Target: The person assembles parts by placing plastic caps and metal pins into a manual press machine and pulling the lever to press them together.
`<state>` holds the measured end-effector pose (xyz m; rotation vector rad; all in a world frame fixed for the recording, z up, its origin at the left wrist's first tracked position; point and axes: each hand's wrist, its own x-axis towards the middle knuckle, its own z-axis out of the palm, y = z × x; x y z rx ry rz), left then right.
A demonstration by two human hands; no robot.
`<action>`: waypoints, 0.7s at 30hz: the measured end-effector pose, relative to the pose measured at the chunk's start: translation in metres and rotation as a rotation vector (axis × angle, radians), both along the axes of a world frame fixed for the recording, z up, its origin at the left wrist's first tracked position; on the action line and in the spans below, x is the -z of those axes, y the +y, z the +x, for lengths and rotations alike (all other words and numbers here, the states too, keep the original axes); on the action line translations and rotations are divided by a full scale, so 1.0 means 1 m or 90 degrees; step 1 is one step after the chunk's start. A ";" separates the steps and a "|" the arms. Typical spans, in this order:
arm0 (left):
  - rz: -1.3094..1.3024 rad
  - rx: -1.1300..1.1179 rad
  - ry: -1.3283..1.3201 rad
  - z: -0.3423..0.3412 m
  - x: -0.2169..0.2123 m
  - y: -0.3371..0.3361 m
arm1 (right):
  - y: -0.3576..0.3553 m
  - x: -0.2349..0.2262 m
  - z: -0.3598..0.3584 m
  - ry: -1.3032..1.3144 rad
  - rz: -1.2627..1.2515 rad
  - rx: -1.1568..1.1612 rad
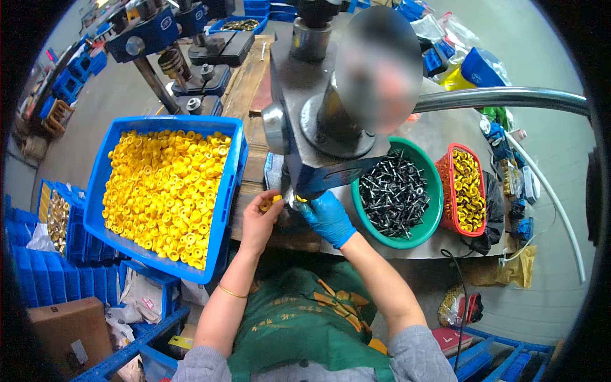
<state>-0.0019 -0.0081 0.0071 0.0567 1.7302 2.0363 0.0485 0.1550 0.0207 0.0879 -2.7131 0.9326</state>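
The step in hand appears to be feeding a yellow cap (pixel 277 199) to the press (pixel 289 127) on the bench (pixel 252 169). The person's bare left hand (pixel 257 223) pinches that cap between thumb and fingertips, just left of the tooling, while the gloved right hand (pixel 331 219) has its fingers bent in beneath the press head; a bit of yellow shows at their tips, but the head blocks the view, so whether they grip it cannot be told. The next move probably calls for seating the part squarely and drawing the fingers clear of the ram. The cap looks small, rounded and glossy, much like the hollow, rimmed ones heaped in the blue bin (pixel 146 254) to the left. To the right, dark shanked metal parts (pixel 394 194) fill a green bowl (pixel 435 207), beside a red basket (pixel 449 213) of yellow-and-dark pieces.
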 end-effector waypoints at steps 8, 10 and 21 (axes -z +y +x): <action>-0.252 0.074 0.448 0.004 -0.015 0.021 | 0.168 -0.058 -0.103 0.215 0.224 0.311; -0.236 0.088 0.449 0.006 -0.008 0.029 | 0.196 -0.046 -0.114 0.091 0.269 0.354; -0.179 0.031 0.360 0.007 -0.007 0.021 | 0.123 -0.069 0.075 -0.103 0.107 0.098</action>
